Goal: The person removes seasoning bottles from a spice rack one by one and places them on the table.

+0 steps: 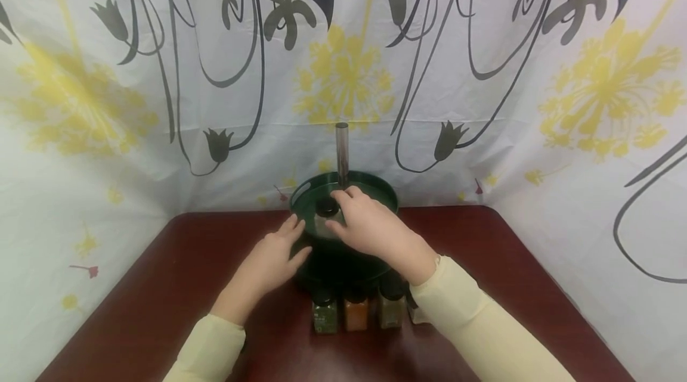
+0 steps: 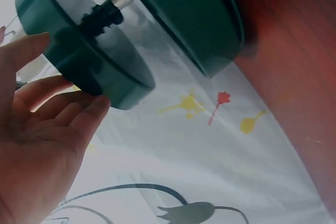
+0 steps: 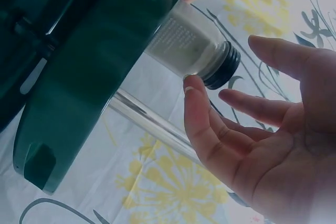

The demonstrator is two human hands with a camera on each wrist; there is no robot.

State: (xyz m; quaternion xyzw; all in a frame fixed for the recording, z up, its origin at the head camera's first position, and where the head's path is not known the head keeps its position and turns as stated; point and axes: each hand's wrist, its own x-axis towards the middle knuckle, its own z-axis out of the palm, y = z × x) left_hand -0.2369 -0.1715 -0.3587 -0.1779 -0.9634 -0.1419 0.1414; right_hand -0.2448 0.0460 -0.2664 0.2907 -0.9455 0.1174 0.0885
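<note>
A two-tier round green tray stand [image 1: 370, 177] with a metal post stands toward the back of the table. On its upper tier sits an upright glass jar [image 3: 184, 40] with pale contents and a black lid. My right hand [image 1: 378, 230] is spread around the jar's lid, fingers loosely bent; the right wrist view shows a gap between thumb and lid, with one fingertip right at the jar's shoulder. At the stand's left side, my left hand [image 1: 271, 260] has its fingertips against the outer wall of the upper tier [image 2: 79, 51], the fingers extended.
In front of the stand is a row of black-lidded jars: one green [image 1: 324, 315], one orange [image 1: 356, 314], one olive [image 1: 391, 310], and a pale jar [image 1: 417, 313] partly hidden by the right sleeve. Behind the dark red table [image 1: 214, 233] hangs a patterned white curtain [image 1: 343, 96].
</note>
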